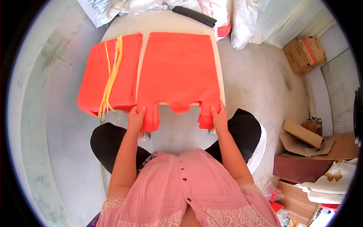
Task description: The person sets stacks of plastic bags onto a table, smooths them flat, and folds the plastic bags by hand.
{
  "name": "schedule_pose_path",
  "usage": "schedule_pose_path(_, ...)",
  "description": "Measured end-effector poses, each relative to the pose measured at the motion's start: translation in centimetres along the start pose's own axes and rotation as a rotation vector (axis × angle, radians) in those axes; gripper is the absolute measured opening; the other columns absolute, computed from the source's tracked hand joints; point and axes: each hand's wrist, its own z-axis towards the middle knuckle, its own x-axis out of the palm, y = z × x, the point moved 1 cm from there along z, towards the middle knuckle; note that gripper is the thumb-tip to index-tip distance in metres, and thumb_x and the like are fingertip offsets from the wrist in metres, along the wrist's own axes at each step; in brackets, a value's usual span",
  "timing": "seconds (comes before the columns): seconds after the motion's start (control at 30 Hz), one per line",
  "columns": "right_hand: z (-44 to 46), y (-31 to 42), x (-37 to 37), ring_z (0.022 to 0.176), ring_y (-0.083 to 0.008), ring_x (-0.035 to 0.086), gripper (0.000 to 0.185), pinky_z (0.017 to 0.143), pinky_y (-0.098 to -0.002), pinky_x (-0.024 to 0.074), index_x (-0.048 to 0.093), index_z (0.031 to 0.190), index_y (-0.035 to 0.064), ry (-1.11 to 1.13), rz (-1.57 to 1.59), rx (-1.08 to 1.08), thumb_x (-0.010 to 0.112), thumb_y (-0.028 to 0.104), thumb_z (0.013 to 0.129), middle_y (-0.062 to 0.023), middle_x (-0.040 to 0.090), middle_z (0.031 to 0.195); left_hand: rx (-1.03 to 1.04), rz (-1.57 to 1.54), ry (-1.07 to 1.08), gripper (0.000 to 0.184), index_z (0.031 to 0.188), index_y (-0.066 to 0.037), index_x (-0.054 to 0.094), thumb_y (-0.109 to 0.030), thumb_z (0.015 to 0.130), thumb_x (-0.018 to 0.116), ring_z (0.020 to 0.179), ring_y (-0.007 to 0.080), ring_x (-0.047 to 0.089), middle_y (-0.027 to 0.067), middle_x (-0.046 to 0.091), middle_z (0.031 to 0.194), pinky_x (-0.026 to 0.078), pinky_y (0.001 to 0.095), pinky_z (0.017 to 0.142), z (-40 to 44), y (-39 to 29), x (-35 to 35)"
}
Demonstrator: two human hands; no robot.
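Two bare hands, both gripping: our left hand (135,119) pinches the near left strap (151,118) of a flat red fabric bag w/ a wide cut-out (179,68), our right hand (220,118) the near right strap (205,117). Thumbs on top; the other fingers are mostly hidden, so we can't tell how far they curl under. Key relation: the bag lies straight ahead of us, long axis running away, strap end nearest, plain end far. Neither hand is clearly nearer b/c each has its own corner, approx. level. Btwn the straps a rounded red tab (179,108) juts toward us, untouched. Strap edges look layered, so prob. more than one bag; can't count.

Just left, w/ a thin strip of tabletop btwn, sits a thick folded red fabric stack (94,77); our left hand is nearer to it. Long thin yellow strips (112,81) lie lengthwise on top. All this rests on a pale beige table (140,25), straps overhanging its near edge.

Farther out: a long dark roll (193,16) by the far edge, then white plastic sacks (245,24), contents unseen. To our right, a brown cardboard box w/ a red-printed panel (297,58), contents hidden; nearer us, a loose tan carton (302,134) atop a dark red box (298,169), insides likewise unseen.
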Motion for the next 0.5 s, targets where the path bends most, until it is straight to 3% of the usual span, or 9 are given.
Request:
schedule_pose_path(0.1,0.2,-1.2,0.5,0.131,-0.0297,0.059,0.069,0.111,-0.0379,0.0446,0.04,0.156,-0.0024,-0.024,-0.073,-0.015,0.067,0.021,0.097,-0.0222,0.061,0.143,-0.018,0.021,0.021,0.028,0.116,0.004,0.069,-0.018,0.099,0.069,0.093,0.0164,0.068,0.0104,0.075,0.104,0.054,0.0323,0.084,-0.2,-1.8,-0.5)
schedule_pose_path(0.2,0.2,-1.8,1.4,0.121,-0.0179,0.061,0.06,0.105,-0.0329,0.0473,0.04,0.157,-0.0004,-0.035,-0.078,-0.042,0.062,0.011,0.102,-0.0125,0.063,0.138,-0.016,0.021,0.002,0.025,0.115,0.004,0.07,-0.014,0.098,0.07,0.091,0.0163,0.068,0.0104,0.075,0.103,0.054,0.0318,0.083,0.2,-2.2,-0.7)
schedule_pose_path(0.5,-2.4,1.7,3.0,0.125,-0.0165,0.058,0.063,0.108,-0.0312,0.0442,0.039,0.158,0.0003,0.045,0.088,0.041,0.062,0.009,0.1,-0.012,0.06,0.143,-0.003,0.037,0.004,0.028,0.117,0.005,0.069,-0.015,0.098,0.07,0.092,0.0184,0.07,0.0125,0.076,0.105,0.054,0.0332,0.084,2.2,-1.3,-3.0)
